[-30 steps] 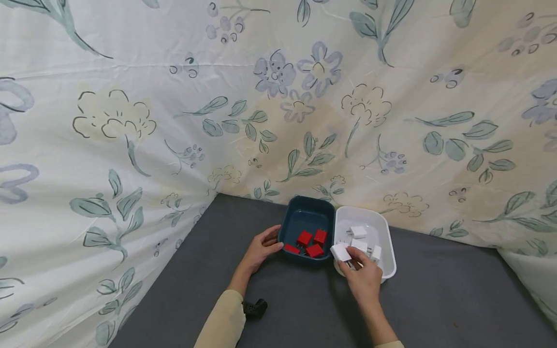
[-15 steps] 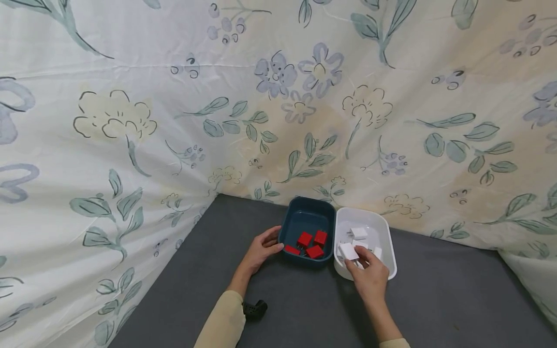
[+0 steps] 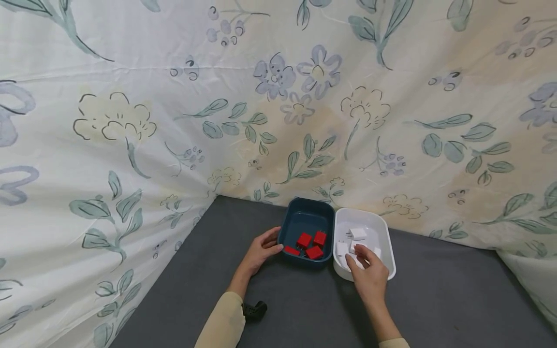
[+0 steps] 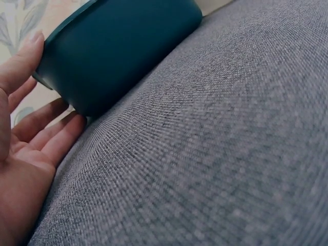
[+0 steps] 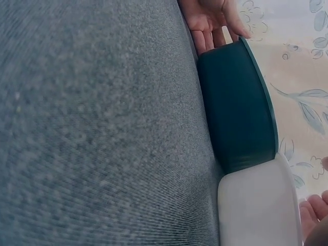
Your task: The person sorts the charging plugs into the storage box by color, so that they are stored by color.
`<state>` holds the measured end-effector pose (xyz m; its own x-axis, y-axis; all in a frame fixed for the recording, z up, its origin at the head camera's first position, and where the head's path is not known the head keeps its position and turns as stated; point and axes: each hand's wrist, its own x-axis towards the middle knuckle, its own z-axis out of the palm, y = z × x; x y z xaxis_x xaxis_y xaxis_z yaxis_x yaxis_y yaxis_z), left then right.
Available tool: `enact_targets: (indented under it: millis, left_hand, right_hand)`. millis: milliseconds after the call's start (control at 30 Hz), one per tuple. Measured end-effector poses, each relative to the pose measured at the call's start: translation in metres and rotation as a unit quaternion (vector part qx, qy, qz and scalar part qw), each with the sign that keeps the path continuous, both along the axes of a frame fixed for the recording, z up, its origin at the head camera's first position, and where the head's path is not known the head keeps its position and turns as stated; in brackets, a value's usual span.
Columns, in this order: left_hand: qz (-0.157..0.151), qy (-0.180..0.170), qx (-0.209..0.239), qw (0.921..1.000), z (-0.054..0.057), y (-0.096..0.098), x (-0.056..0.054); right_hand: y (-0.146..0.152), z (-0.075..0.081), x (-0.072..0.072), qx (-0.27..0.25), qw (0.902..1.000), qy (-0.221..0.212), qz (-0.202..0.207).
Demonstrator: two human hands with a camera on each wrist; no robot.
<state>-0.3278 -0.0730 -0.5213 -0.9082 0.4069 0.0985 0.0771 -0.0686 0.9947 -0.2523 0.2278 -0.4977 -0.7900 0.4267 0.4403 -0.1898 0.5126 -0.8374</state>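
My left hand (image 3: pixel 262 247) rests at the left side of a dark blue bin (image 3: pixel 306 209). In the left wrist view its thumb touches the bin's rim and its fingers lie against the lower wall. Several red plug-in chargers (image 3: pixel 315 252) with metal prongs lie in the blue bin. My right hand (image 3: pixel 370 273) is over the near part of a white bin (image 3: pixel 391 251), thumb and fingers apart. A white plug-in charger (image 3: pixel 342 249) lies in the bin beside the fingertips. Another white charger (image 3: pixel 358 234) sits farther back; more are partly hidden by the hand.
The two bins stand side by side, touching, on a dark grey cloth-covered table (image 3: pixel 300 319). Behind and to the left hangs a floral curtain (image 3: pixel 278 121). A black device (image 3: pixel 255 310) shows at the left wrist.
The white charger that my right hand pinched has been let go into the white bin. That hand first shifted slightly right over the bin. The left hand has stayed on the blue bin.
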Motion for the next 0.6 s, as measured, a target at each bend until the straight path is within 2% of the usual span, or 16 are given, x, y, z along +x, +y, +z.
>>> enact_targets:
  millis: [67,300,400,533,600]
  left_hand:
    - [-0.003,-0.001,0.001,1.0000,0.000,0.002,0.000]
    - [-0.002,0.004,0.007,1.0000,-0.018,0.006,-0.014]
    - [0.028,0.007,0.005,0.9996,-0.020,0.002,-0.011]
    - [0.078,0.014,0.016,0.9967,-0.031,-0.001,-0.011]
    - [0.086,0.019,0.025,0.9958,-0.034,-0.001,-0.012]
  right_hand:
    - [0.002,0.000,0.001,-0.002,0.9999,0.015,0.000]
    - [0.006,0.002,0.002,0.007,0.9988,0.048,0.007]
    - [0.005,0.000,-0.002,0.039,0.9983,0.041,0.012]
    - [0.006,-0.002,-0.010,0.104,0.9941,0.026,0.014]
    - [0.007,-0.002,-0.015,0.139,0.9899,0.027,0.010]
